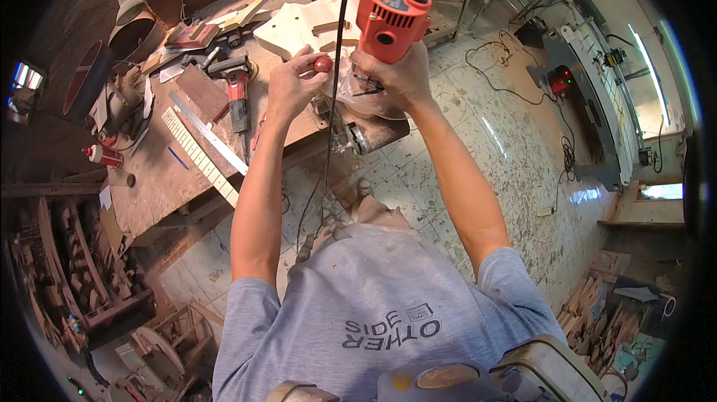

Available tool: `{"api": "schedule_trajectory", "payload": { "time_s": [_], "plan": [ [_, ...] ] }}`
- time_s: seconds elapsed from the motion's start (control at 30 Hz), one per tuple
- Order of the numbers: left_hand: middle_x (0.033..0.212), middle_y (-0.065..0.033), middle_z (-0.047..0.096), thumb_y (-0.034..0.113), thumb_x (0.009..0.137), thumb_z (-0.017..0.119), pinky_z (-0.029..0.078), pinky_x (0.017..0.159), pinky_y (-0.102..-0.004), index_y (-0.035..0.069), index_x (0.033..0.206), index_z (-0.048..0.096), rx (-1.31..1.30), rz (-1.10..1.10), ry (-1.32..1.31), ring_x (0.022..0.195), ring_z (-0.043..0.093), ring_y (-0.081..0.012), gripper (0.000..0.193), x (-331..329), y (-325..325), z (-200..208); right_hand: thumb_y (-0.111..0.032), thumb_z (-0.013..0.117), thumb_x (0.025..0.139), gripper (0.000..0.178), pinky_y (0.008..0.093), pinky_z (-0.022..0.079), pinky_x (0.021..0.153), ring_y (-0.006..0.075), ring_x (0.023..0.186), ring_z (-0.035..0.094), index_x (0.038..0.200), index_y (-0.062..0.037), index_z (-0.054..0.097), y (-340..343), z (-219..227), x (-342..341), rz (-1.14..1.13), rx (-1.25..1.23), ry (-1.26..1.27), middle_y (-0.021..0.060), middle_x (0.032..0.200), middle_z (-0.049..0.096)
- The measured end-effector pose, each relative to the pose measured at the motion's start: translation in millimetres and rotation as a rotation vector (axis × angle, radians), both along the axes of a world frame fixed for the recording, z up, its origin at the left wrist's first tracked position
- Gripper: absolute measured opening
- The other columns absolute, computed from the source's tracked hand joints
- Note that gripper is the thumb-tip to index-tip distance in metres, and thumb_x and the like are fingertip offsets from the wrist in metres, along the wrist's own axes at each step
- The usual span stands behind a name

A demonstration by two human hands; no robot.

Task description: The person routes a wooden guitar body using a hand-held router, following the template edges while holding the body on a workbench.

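My right hand is wrapped round the lower body of an orange power router, which stands upright at the near edge of the workbench. A black cable rises from its top. Beneath the hand, a clear plastic part partly shows; the bit is hidden. My left hand is closed with fingertips and thumb on a round red knob, left of the router. How the knob joins the tool cannot be made out. Just beyond both hands lies a pale wooden guitar body with cut-out cavities.
Left on the workbench lie a red angle grinder, a metal straightedge, a slotted fretboard and a glue bottle. A dark cord hangs between my arms. Wood shavings cover the tiled floor; a machine stands right.
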State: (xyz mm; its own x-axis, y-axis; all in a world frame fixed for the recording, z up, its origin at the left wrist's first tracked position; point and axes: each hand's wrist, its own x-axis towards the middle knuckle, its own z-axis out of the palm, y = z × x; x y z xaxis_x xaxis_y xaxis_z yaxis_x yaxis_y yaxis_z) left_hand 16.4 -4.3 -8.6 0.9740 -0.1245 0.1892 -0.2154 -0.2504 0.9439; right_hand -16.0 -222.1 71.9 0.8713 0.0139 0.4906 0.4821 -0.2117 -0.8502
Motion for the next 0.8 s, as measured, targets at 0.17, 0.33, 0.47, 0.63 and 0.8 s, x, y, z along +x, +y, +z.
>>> {"api": "schedule_trajectory", "payload": {
  "time_s": [0.17, 0.33, 0.47, 0.63, 0.8],
  "plan": [
    [0.161, -0.0267, 0.048, 0.006, 0.083, 0.079, 0.064, 0.092, -0.0329, 0.004, 0.129, 0.076, -0.032, -0.066, 0.019, 0.111, 0.077, -0.0268, 0.047, -2.0, 5.8, -0.3, -0.023, 0.090, 0.081, 0.031, 0.0292, 0.056, 0.070, 0.0109, 0.076, 0.071, 0.096, -0.0024, 0.073, 4.5, -4.2, -11.7, -0.027, -0.013, -0.011, 0.0014, 0.086, 0.076],
    [0.162, -0.0256, 0.046, 0.004, 0.082, 0.080, 0.063, 0.094, -0.0336, 0.003, 0.129, 0.076, -0.025, -0.096, 0.044, 0.113, 0.076, -0.0262, 0.047, -2.8, 4.4, 0.0, -0.022, 0.090, 0.081, 0.030, 0.0288, 0.056, 0.070, 0.0103, 0.077, 0.070, 0.096, -0.0027, 0.072, 3.0, 2.7, -23.0, -0.030, -0.009, -0.014, 0.0007, 0.085, 0.075],
    [0.156, -0.0222, 0.056, 0.006, 0.085, 0.079, 0.062, 0.097, -0.0328, 0.003, 0.129, 0.075, -0.022, -0.040, 0.036, 0.115, 0.075, -0.0244, 0.045, 2.8, 4.9, -4.3, -0.024, 0.089, 0.082, 0.030, 0.0289, 0.056, 0.069, 0.0100, 0.077, 0.070, 0.095, -0.0035, 0.072, 10.2, -0.2, -13.0, -0.049, -0.022, -0.014, 0.0019, 0.086, 0.076],
    [0.103, -0.0036, 0.081, 0.018, 0.091, 0.079, 0.061, 0.085, -0.0274, 0.002, 0.128, 0.076, 0.056, 0.098, -0.021, 0.098, 0.075, -0.0111, 0.041, 7.2, 2.3, -9.5, -0.026, 0.091, 0.077, 0.035, 0.0307, 0.056, 0.067, 0.0127, 0.074, 0.071, 0.097, -0.0031, 0.074, 15.5, -2.3, 5.3, -0.063, -0.019, -0.042, 0.0024, 0.081, 0.076],
    [0.144, -0.0182, 0.063, 0.009, 0.087, 0.078, 0.061, 0.095, -0.0315, 0.000, 0.129, 0.075, 0.043, 0.021, 0.026, 0.112, 0.074, -0.0209, 0.044, 2.3, 2.8, -0.7, -0.025, 0.091, 0.077, 0.036, 0.0311, 0.057, 0.070, 0.0125, 0.078, 0.072, 0.100, -0.0026, 0.074, 10.3, -1.5, 0.3, -0.060, -0.049, -0.088, 0.0041, 0.087, 0.077]
  ]
}}
